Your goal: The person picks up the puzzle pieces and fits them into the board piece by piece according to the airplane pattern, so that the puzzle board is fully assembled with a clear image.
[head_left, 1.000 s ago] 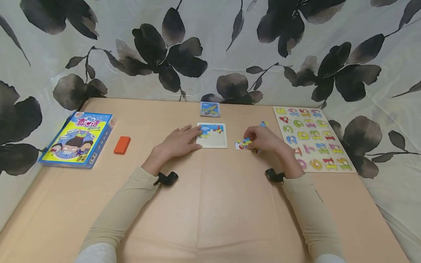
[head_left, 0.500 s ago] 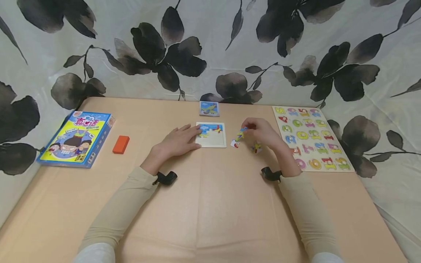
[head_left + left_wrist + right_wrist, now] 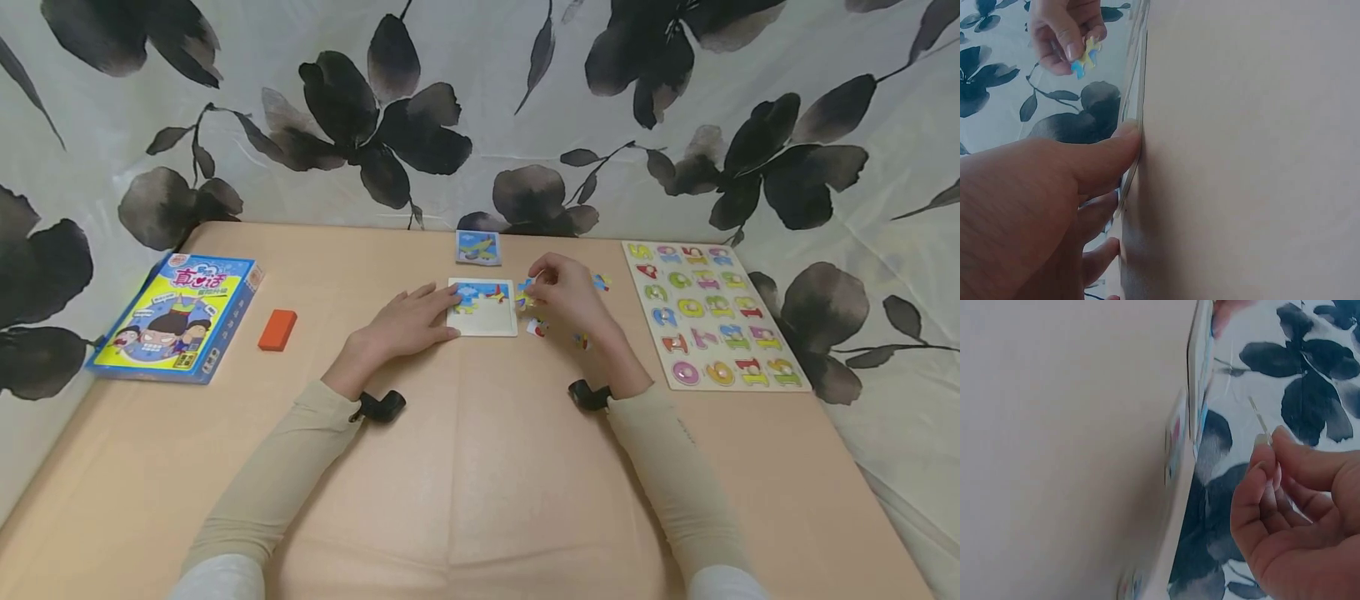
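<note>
A white-framed jigsaw puzzle tray (image 3: 495, 323) lies on the table, partly filled in its upper area with blue, yellow and red pieces. My left hand (image 3: 405, 323) rests along the tray's left edge with fingers extended; in the left wrist view the thumb touches the edge. Just right of the tray, my right hand (image 3: 572, 293) pinches a blue-and-yellow puzzle piece (image 3: 1088, 57) between thumb and fingertips. Edge-on in the right wrist view, that puzzle piece (image 3: 1259, 417) is raised off the table. Loose pieces lie near the right hand, including one with red (image 3: 537, 327).
Behind the tray sits a small airplane picture (image 3: 478, 248). A board of colourful numbers and letters (image 3: 708, 321) is at the right. To the left are an orange block (image 3: 277, 331) and a blue-and-yellow box (image 3: 176, 321). Flowered cloth (image 3: 525, 100) hangs behind the table.
My right hand has picked up the blue-and-yellow puzzle piece from the loose pieces and carried it left, close to the tray. The left hand stays in place.
</note>
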Demonstrator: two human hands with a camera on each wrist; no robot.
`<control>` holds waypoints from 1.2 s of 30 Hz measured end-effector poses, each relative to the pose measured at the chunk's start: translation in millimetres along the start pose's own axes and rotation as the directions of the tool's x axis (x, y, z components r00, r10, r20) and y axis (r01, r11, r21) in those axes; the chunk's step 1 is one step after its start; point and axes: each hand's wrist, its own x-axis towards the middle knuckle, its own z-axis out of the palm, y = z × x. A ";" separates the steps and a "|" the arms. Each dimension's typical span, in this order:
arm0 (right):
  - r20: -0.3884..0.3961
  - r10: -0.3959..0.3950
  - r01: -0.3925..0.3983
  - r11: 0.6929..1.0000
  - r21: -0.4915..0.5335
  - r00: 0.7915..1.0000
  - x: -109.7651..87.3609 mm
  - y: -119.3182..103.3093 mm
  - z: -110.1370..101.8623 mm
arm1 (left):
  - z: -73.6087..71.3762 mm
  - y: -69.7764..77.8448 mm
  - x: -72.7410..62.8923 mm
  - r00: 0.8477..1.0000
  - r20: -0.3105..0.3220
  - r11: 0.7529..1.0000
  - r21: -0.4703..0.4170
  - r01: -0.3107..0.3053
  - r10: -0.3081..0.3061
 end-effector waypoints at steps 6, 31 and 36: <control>0.053 0.025 -0.027 0.999 0.036 0.998 3.5 -11.8 17.2 | -1.1 -1.6 0.1 1.000 -0.001 1.000 0.012 0.008 -0.008; 0.113 0.143 -0.140 0.990 -0.029 0.983 28.5 -28.9 60.6 | 0.3 -1.2 0.2 1.000 -0.016 1.000 0.009 -0.012 0.012; 0.092 0.164 -0.155 0.983 -0.093 0.982 31.5 -30.4 64.6 | -0.1 -1.5 0.6 1.000 -0.015 1.000 0.008 -0.011 0.011</control>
